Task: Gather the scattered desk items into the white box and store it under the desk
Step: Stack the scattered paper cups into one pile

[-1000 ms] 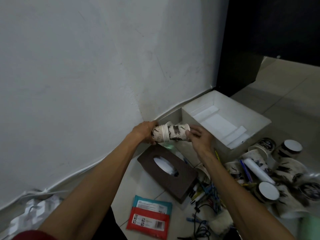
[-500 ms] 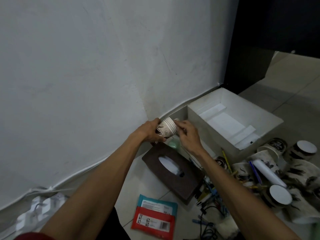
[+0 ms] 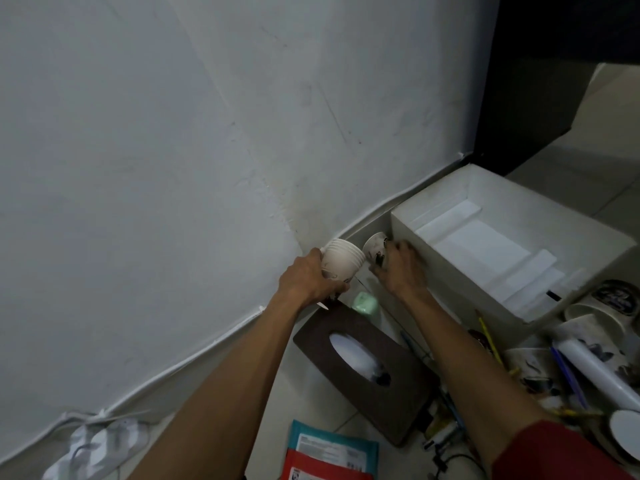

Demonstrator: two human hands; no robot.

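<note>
Gripping stack of paper cups (image 3: 341,259) in left hand (image 3: 304,282), fingers wrapped round it; right hand (image 3: 401,268) fingers pinching single cup (image 3: 375,245), beside white box (image 3: 450,271) on floor (image 3: 311,403) against wall (image 3: 173,150).

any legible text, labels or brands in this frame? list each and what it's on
Nothing can be read.
Teal packet: a white label with printed lines, too small and blurred.
Red packet: a white label at the frame's bottom edge, cut off and blurred.
Dark-lidded cup: a pale mark on the lid, blurred.
Paper cups in the left hand, and the one in the right hand: dark prints, no letters made out.
</note>
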